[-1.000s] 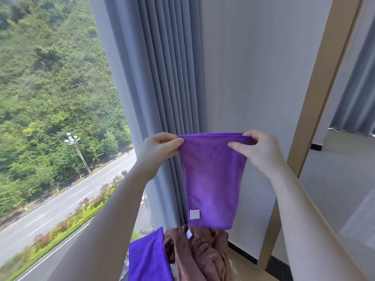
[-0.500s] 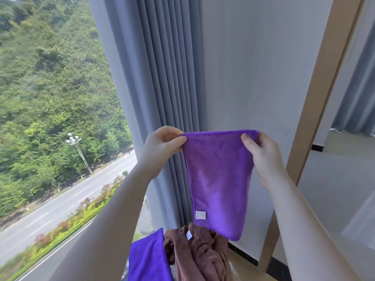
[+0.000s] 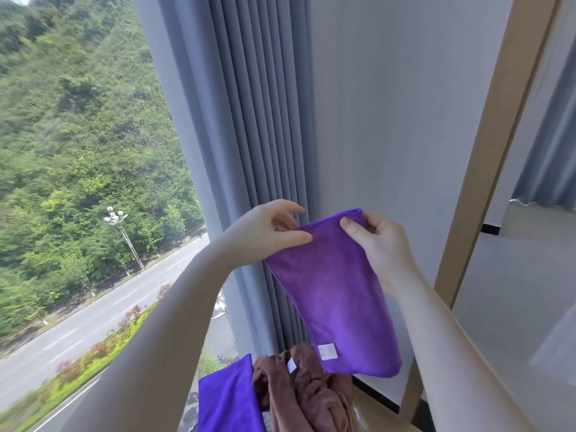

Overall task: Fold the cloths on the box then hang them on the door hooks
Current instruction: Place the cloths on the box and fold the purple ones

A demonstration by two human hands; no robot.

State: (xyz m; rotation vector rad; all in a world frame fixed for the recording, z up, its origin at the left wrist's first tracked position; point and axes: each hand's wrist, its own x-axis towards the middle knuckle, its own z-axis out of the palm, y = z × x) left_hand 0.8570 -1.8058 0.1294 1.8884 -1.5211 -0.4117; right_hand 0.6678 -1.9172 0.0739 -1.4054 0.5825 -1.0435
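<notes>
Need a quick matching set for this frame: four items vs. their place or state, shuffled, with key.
1. purple cloth
2. brown cloth
3. blue cloth
4. curtain

A. crumpled in a heap at the bottom
B. hangs in pleats beside the window
C. held up by both hands
D. lies flat, left of the heap

Pairs: 1-C, 2-A, 3-D, 4-B

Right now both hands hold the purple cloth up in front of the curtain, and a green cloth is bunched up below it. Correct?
Not quite. The head view shows the bunched cloth below is brown, not green. The rest holds: the left hand and the right hand both hold the purple cloth up in front of the curtain.
</notes>
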